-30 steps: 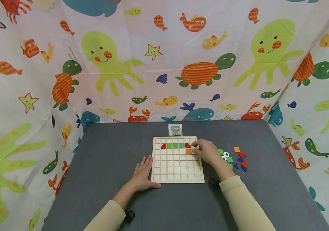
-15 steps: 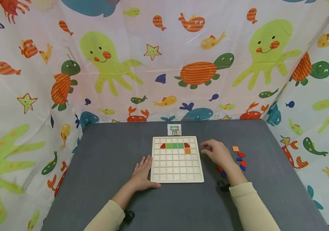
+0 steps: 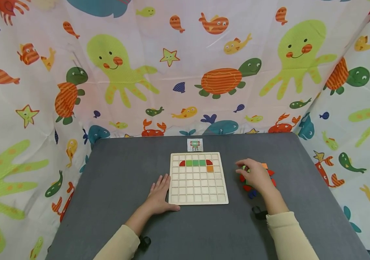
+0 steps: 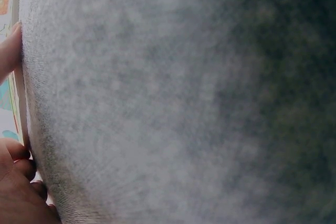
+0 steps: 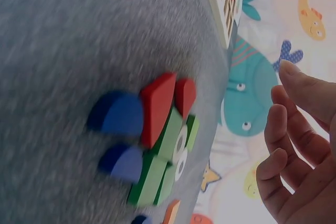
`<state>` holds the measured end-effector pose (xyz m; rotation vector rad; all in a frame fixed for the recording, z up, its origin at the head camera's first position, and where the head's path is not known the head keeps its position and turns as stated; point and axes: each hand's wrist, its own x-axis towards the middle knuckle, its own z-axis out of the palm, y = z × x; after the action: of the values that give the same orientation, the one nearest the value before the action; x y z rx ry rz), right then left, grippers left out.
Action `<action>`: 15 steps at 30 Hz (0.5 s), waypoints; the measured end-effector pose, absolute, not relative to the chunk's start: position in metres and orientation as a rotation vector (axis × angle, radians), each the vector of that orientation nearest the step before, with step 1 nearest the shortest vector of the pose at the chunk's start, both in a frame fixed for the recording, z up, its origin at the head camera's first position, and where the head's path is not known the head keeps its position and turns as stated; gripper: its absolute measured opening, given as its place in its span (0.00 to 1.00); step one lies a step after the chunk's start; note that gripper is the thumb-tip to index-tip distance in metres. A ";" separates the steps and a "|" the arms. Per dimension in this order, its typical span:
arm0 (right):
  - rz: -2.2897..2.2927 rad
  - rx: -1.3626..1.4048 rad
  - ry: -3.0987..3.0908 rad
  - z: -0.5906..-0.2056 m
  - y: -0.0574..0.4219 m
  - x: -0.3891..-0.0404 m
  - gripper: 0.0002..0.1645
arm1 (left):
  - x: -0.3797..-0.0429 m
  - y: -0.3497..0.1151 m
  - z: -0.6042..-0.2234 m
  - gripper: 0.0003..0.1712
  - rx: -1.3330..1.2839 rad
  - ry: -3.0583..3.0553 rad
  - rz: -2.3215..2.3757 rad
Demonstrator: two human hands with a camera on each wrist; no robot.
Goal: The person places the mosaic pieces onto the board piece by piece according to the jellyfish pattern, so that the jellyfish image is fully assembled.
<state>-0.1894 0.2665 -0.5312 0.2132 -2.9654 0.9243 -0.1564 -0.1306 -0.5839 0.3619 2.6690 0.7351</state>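
Observation:
A pale wooden grid board (image 3: 197,187) lies on the table. In its upper rows sit a red curved piece (image 3: 182,163) at each end of several green squares (image 3: 196,163), with an orange square (image 3: 209,168) below the right red one. My left hand (image 3: 159,196) rests along the board's left edge, fingers straight, thumb at the lower corner. Over the loose pieces hovers my right hand (image 3: 257,176), fingers loosely bent. The right wrist view shows nothing in that hand (image 5: 304,145); near it lie blue pieces (image 5: 118,113), red pieces (image 5: 159,106), green blocks (image 5: 149,179) and white rings (image 5: 180,142).
A small card with a printed picture (image 3: 195,145) lies just behind the board. The grey table (image 3: 123,173) ends at a curtain with sea animals (image 3: 172,97). In the left wrist view, mostly blurred grey table surface (image 4: 131,87) shows.
My right hand has drawn back from the board's upper right, beside the orange square, and moved right over the loose pieces. My left hand stays at the board's edge.

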 end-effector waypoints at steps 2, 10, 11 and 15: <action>0.925 0.202 -2.958 -0.530 0.272 -0.187 0.17 | -0.156 -0.130 -0.583 0.76 0.363 2.671 0.734; 0.905 0.132 -2.926 -0.533 0.294 -0.178 0.17 | -0.156 -0.130 -0.583 0.76 0.357 2.670 0.743; 0.906 0.127 -2.925 -0.534 0.298 -0.177 0.16 | -0.156 -0.131 -0.583 0.76 0.357 2.672 0.741; 0.898 0.112 -2.922 -0.536 0.310 -0.173 0.16 | -0.156 -0.131 -0.584 0.77 0.361 2.674 0.744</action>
<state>-0.1734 0.3105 -0.5362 0.1121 -2.9223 0.8979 -0.1562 -0.1314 -0.5843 0.3614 2.6738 0.7443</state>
